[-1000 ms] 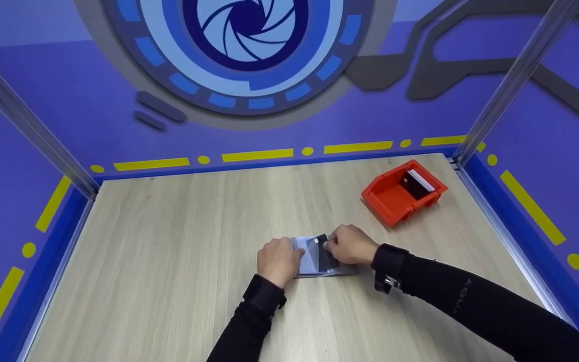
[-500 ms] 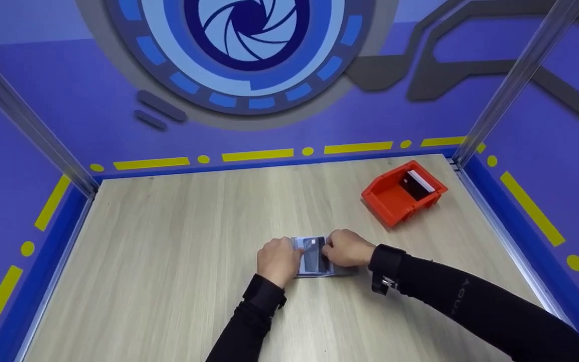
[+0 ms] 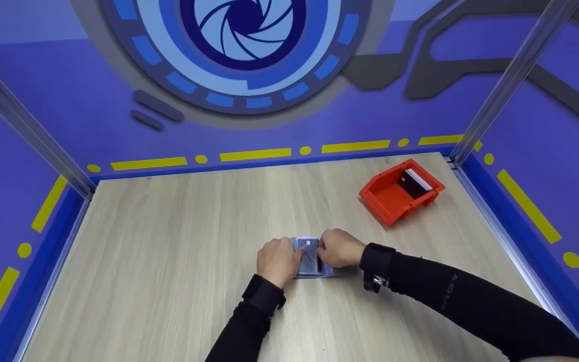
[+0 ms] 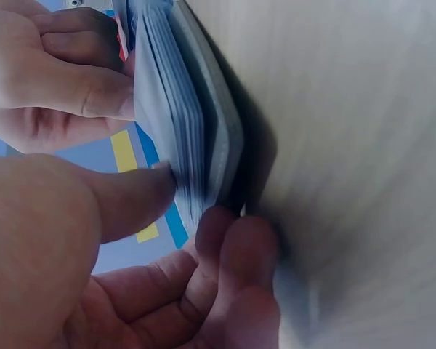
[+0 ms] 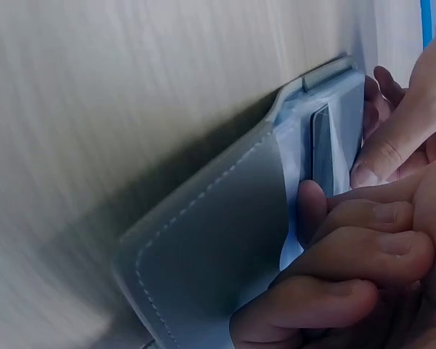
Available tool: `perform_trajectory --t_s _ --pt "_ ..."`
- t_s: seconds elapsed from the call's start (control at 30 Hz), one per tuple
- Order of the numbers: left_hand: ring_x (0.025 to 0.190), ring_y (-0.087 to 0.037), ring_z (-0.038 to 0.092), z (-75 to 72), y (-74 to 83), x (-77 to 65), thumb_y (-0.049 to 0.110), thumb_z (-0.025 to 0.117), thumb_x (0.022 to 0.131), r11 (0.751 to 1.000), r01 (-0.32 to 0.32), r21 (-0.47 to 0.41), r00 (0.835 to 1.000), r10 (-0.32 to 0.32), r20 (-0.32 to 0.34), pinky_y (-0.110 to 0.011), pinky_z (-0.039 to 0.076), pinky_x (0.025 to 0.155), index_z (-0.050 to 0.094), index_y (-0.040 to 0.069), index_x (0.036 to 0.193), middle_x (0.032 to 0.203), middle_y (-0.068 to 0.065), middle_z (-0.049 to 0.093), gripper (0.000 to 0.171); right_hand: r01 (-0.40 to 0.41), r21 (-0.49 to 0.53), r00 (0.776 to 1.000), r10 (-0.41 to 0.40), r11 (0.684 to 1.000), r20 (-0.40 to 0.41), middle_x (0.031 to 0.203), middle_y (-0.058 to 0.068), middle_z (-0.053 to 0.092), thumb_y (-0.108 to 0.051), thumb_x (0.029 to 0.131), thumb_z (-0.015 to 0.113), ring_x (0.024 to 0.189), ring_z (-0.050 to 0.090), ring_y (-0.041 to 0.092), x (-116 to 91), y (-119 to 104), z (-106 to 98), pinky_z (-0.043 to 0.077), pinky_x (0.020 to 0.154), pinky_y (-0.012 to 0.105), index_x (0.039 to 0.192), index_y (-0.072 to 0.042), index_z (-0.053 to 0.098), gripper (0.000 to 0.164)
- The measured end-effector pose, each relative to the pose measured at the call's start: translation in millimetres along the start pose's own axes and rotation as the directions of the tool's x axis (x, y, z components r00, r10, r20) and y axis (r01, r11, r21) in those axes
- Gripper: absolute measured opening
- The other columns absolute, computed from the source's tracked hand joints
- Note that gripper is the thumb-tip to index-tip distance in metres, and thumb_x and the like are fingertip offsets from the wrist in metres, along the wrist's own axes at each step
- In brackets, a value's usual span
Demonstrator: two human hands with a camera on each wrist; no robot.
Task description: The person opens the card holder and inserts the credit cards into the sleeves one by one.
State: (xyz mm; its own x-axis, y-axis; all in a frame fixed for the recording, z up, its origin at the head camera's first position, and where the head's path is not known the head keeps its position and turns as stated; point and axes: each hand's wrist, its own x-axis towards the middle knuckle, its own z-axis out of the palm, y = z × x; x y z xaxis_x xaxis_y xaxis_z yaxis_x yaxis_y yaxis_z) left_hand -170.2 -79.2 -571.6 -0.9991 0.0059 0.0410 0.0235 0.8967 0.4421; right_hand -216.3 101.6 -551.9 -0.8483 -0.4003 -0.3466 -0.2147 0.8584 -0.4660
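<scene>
A grey card holder [image 5: 203,225] with white stitching lies spread on the table, its stack of clear sleeves [image 4: 178,94] fanned at the edge. My left hand [image 3: 278,259] pinches its left side, thumb on the sleeves and fingertips at the cover's edge. A dark card [image 3: 310,257] with a small light square near its top sits mostly inside the top sleeve. My right hand [image 3: 341,248] pinches the card's right edge, fingers curled. That hand partly hides the right cover flap in the head view.
Behind and right of the hands stands a red open-front bin [image 3: 387,198]. A black-and-white flat item [image 3: 416,184] leans inside it at the back. Blue printed panels [image 3: 249,136] with metal corner posts enclose the wooden table [image 3: 169,241] at the back and sides.
My right hand has moved left, sliding the card deeper into the clear sleeve; the card now lies flatter. My left hand keeps its place on the card holder.
</scene>
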Motion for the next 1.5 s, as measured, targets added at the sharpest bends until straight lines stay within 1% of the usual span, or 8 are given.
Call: perform_trajectory --t_s 0.17,0.3,0.53,0.67,0.83,1.03,1.27,1.5 --pt "0.059 -0.017 0.045 -3.7 0.4 -1.2 0.041 0.086 0.095 1.0 -0.027 -0.004 1.0 0.027 -0.006 -0.038 0.039 0.054 0.046 0.019 0.064 0.066 0.003 0.045 0.056 0.0 0.002 1.0 0.0 1.0 -0.003 0.062 -0.005 0.046 -0.015 0.103 0.064 0.059 0.047 0.016 2.0 -2.0 -0.2 0.035 0.056 0.031 0.066 -0.016 0.056 0.038" --pt "0.059 -0.016 0.046 -4.2 0.2 -1.0 0.04 0.088 0.094 1.0 -0.019 0.01 1.0 0.019 -0.003 -0.038 0.041 0.054 0.049 0.019 0.064 0.066 0.003 0.047 0.054 0.048 -0.001 0.999 -0.048 0.999 -0.01 0.061 -0.007 0.045 -0.015 0.103 0.063 0.059 0.046 0.015 0.8 -1.4 -1.0 0.035 0.057 0.03 0.063 -0.019 0.052 0.042" --pt "0.06 -0.015 0.044 -3.2 -1.1 2.2 0.046 0.09 0.092 0.999 0.035 -0.006 0.999 -0.035 0.027 -0.036 0.037 0.055 0.055 0.017 0.065 0.067 0.005 0.045 0.053 0.119 0.06 0.993 -0.119 0.991 -0.018 0.064 -0.01 0.048 -0.015 0.105 0.065 0.062 0.047 0.01 -11.3 10.5 -12.0 0.036 0.06 0.027 0.07 -0.014 0.068 0.035" --pt "0.062 -0.015 0.048 -4.3 -1.2 3.8 0.046 0.091 0.09 0.999 0.032 -0.011 0.999 -0.031 0.019 -0.038 0.041 0.055 0.066 0.012 0.071 0.068 0.003 0.053 0.046 0.088 0.096 0.992 -0.078 0.992 -0.098 0.074 -0.005 0.057 -0.018 0.106 0.066 0.069 0.053 0.012 -14.4 21.5 -28.5 0.042 0.064 0.028 0.091 -0.008 0.08 0.023" --pt "0.061 -0.016 0.048 -3.5 -1.0 3.8 0.044 0.09 0.092 0.998 0.048 -0.028 0.998 -0.046 0.05 -0.036 0.038 0.054 0.068 0.012 0.073 0.067 0.003 0.053 0.043 -0.033 0.137 0.988 0.053 0.99 -0.142 0.09 0.005 0.073 -0.024 0.108 0.066 0.074 0.062 0.017 -14.3 42.4 -52.2 0.05 0.067 0.03 0.116 -0.003 0.081 0.026" --pt "0.061 -0.015 0.045 -2.7 0.1 1.9 0.044 0.089 0.093 0.998 0.056 -0.036 0.997 -0.054 0.058 -0.034 0.034 0.054 0.063 0.015 0.069 0.067 0.004 0.047 0.046 -0.137 0.169 0.985 0.152 0.976 -0.076 0.091 0.006 0.072 -0.03 0.109 0.067 0.075 0.061 0.02 -12.8 69.3 -63.9 0.047 0.066 0.03 0.116 -0.003 0.08 0.031" --pt "0.061 -0.016 0.045 -2.0 1.0 1.5 0.044 0.088 0.093 0.997 0.063 -0.044 0.996 -0.06 0.064 -0.035 0.034 0.054 0.057 0.016 0.067 0.067 0.003 0.047 0.049 -0.149 0.171 0.988 0.139 0.974 0.064 0.087 0.001 0.072 -0.036 0.109 0.067 0.081 0.064 0.019 -6.8 82.0 -56.0 0.05 0.071 0.03 0.107 -0.012 0.084 0.029" --pt "0.06 -0.016 0.044 -1.7 0.0 1.5 0.042 0.089 0.093 0.998 0.046 -0.049 0.998 -0.044 0.047 -0.035 0.033 0.054 0.048 0.02 0.063 0.067 0.004 0.045 0.055 -0.127 0.276 0.987 0.092 0.953 0.134 0.09 -0.002 0.067 -0.037 0.108 0.067 0.087 0.058 0.019 -6.7 75.4 -69.8 0.045 0.074 0.03 0.109 -0.014 0.085 0.029"
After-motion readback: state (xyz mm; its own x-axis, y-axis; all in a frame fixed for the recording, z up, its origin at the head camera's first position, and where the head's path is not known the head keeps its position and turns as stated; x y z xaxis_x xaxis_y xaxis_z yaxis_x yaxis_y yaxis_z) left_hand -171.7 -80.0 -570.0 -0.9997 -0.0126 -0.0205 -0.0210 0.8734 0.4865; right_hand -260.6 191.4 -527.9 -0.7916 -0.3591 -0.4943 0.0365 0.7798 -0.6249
